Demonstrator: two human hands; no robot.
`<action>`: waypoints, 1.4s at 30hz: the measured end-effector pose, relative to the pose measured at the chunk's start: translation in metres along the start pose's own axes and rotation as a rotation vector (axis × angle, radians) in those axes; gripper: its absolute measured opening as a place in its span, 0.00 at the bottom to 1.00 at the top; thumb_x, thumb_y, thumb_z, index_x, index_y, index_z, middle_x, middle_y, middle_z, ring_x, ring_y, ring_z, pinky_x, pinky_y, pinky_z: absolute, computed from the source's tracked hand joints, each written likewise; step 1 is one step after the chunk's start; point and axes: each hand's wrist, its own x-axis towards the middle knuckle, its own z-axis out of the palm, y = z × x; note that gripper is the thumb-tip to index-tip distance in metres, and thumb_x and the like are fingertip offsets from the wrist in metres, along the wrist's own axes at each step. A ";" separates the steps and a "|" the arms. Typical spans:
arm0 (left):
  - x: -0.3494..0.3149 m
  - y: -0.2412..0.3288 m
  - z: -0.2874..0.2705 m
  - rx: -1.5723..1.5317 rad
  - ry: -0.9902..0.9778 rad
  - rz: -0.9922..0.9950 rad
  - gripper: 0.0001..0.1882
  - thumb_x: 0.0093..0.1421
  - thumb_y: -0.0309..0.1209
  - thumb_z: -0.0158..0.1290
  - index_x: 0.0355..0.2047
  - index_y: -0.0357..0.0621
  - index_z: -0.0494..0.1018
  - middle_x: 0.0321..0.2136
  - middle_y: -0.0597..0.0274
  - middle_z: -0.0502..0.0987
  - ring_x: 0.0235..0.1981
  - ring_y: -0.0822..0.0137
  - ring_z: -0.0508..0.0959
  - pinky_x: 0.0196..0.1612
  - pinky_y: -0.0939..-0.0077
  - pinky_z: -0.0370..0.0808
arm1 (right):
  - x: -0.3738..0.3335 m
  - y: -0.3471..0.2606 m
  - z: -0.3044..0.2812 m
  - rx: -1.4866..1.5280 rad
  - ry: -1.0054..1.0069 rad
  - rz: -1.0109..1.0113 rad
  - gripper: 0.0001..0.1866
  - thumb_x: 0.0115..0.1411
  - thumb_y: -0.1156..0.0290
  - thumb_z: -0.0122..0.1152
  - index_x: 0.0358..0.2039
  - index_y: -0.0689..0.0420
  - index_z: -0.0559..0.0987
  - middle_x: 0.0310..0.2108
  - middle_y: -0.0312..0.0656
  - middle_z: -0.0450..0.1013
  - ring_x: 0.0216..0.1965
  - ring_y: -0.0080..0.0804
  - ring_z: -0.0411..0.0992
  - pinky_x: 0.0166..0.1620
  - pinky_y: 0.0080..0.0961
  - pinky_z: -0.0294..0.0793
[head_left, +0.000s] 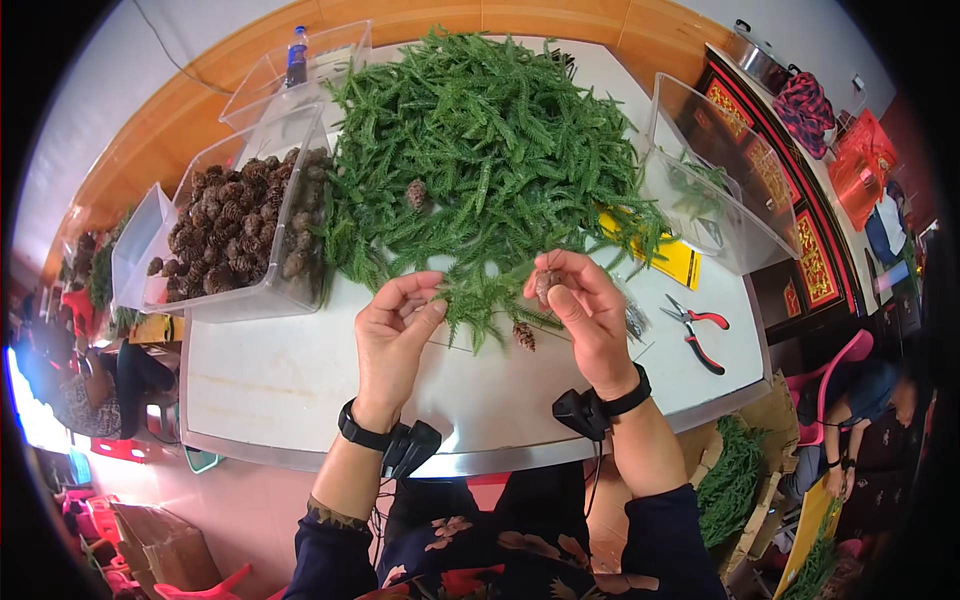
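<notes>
My left hand (pixel 392 345) pinches the left end of a green artificial pine sprig (pixel 482 305) between thumb and fingertips. A brown pine cone (pixel 548 283) is gripped by the thumb and fingers of my right hand (pixel 592 315), at the sprig's right end. Just below, a second pine cone (pixel 523 336) sits at the sprig's lower edge; whether it is attached I cannot tell. Behind both hands rises a big heap of green sprigs (pixel 490 150), with one pine cone (pixel 416 195) on its front. Thin wires show near my right hand.
Red-handled pliers (pixel 704 338) lie on the white table (pixel 290 385), right of my hand. A yellow package (pixel 676 262) is beyond them. On the left, a see-through bin (pixel 300 215) holds pine cones; another bin (pixel 745 225) stands right. Other people (pixel 850 400) sit at both sides.
</notes>
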 end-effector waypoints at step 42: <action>-0.003 -0.014 0.005 0.317 0.098 0.276 0.11 0.57 0.16 0.55 0.40 0.39 0.78 0.33 0.66 0.72 0.35 0.76 0.73 0.32 0.86 0.72 | -0.010 0.002 0.027 -0.426 -0.051 0.286 0.09 0.61 0.77 0.61 0.42 0.63 0.78 0.25 0.28 0.72 0.23 0.09 0.65 0.26 0.10 0.64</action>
